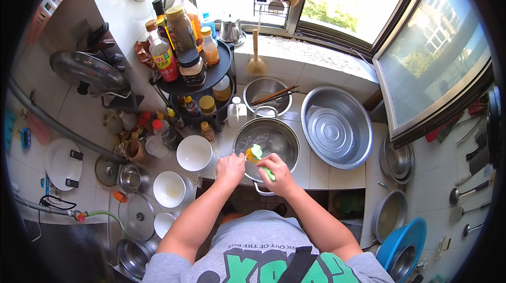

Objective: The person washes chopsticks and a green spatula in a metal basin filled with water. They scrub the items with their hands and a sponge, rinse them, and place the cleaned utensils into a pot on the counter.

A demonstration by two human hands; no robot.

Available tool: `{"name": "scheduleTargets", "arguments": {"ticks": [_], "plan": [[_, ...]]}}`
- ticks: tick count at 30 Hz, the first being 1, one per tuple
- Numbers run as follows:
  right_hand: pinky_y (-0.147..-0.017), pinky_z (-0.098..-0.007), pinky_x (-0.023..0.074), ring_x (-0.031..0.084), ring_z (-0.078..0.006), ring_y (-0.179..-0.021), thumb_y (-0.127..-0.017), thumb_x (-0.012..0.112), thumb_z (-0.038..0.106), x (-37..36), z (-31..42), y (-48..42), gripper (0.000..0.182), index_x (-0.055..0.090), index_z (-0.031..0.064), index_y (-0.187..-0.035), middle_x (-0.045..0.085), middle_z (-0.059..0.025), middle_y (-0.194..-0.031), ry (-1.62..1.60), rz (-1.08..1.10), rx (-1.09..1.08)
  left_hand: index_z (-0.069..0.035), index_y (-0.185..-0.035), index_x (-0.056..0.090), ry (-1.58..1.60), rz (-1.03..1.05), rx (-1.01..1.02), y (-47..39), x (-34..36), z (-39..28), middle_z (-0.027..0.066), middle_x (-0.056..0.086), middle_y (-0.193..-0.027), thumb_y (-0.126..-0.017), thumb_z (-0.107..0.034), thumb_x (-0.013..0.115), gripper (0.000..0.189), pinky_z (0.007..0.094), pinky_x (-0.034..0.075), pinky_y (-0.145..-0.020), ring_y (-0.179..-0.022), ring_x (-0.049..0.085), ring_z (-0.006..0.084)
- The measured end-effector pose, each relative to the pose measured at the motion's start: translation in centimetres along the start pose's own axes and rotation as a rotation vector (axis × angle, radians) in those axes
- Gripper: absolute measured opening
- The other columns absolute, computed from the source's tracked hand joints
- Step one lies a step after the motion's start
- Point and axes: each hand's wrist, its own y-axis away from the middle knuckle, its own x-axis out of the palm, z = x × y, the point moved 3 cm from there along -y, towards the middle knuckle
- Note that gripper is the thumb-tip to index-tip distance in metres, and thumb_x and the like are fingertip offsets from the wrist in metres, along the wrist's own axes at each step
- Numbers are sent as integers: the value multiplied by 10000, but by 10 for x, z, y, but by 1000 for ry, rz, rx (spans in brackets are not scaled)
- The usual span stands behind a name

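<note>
A stainless steel pot [290, 136] with two loop handles and some water in it stands in front of me on the tiled counter. My left hand [230, 169] grips its left rim, fingers curled over the edge. In my right hand [275, 172] is a green-handled scrubbing brush [256, 151] with orange-yellow bristles. The brush head is over the left part of the pot, close to the inner wall by my left fingers. The near handle [263, 190] of the pot points toward my body.
Behind the pot is a steel basin [249, 95] with chopsticks [275, 95] across it. A large metal basin [336, 124] stands to the right. White bowls [193, 152] line the left side, near a bottle-laden black rack [221, 70]. An open window sash [431, 53] juts in at right.
</note>
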Motion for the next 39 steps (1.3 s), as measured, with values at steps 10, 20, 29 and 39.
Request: {"name": "scheduleTargets", "arguments": {"ticks": [10, 20, 29, 39], "plan": [[-856, -377, 522, 647, -318, -943, -864, 669, 78, -11, 14, 1, 153, 704, 29, -1006, 626, -157, -1020, -99, 91, 19, -82, -1035, 659, 20, -10, -30, -6, 2, 4, 159, 711, -952, -924, -184, 549, 187, 446, 582, -722, -868, 725, 342], [-854, -395, 525, 649, -332, -952, -872, 692, 129, -7, -33, 2, 169, 691, 18, -999, 631, -166, -1011, 21, -17, 76, -81, -1047, 675, 18, 40, 24, -4, -11, 2, 154, 720, -974, -929, -165, 521, 212, 434, 584, -757, -900, 727, 313], [-856, -387, 519, 639, -326, -953, -882, 700, 120, 2, -46, 10, 175, 685, 18, -1024, 618, -161, -1034, 109, -36, 131, -93, -1045, 689, 25, 64, -1, -6, -11, 0, 156, 725, -1009, -936, -177, 516, 221, 427, 577, -776, -926, 725, 310], [-818, -386, 535, 657, -325, -903, -875, 683, 100, -5, -14, 2, 132, 697, 18, -976, 634, -158, -990, -48, -21, 14, -101, -1021, 700, 14, 21, -6, -5, -12, 1, 133, 735, -960, -924, -169, 527, 210, 423, 580, -766, -908, 730, 296]]}}
